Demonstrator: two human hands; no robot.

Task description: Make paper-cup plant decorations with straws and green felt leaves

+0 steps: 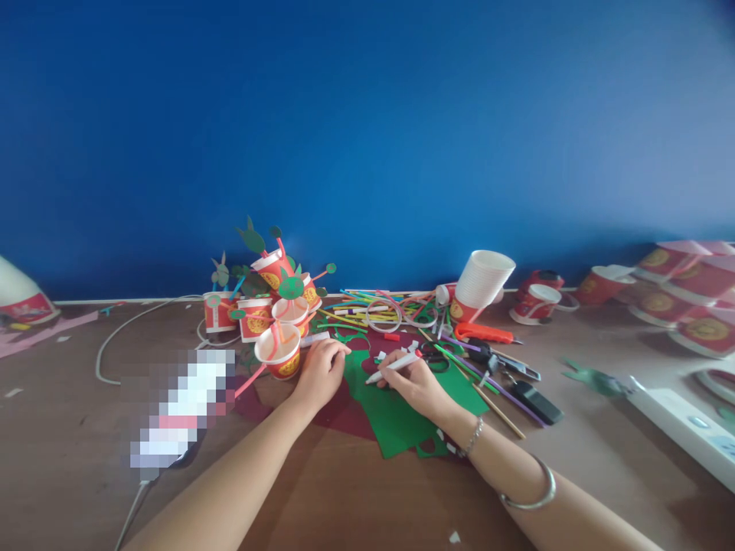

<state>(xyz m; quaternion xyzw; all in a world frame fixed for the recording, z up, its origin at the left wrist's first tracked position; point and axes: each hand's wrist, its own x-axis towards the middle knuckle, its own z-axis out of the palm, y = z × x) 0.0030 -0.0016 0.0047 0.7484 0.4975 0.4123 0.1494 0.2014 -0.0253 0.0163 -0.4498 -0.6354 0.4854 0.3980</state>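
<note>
A white marker with a red end (pixel 397 368) is in my right hand (pixel 410 383), its tip pointing down left over a green paper sheet (pixel 396 421). My left hand (pixel 321 371) rests at the sheet's left edge with its fingers curled together; what is between them, if anything, is hidden. Beside that hand stands a red and white paper cup (pixel 281 360) with a pink straw. Another white pen-like stick (pixel 315 338) lies just behind my left hand. Dark red paper (pixel 344 413) shows under the green sheet. A small red cap (pixel 392 337) lies beyond my right hand.
Several cups with green paper shapes on straws (pixel 290 287) stand at back left. Stacked white cups (pixel 485 279), an orange cutter (pixel 485 333), scissors (pixel 439 361), black keys (pixel 534 402) and loose straws (pixel 367 310) lie ahead and right. A pixelated object (pixel 184 413) lies left.
</note>
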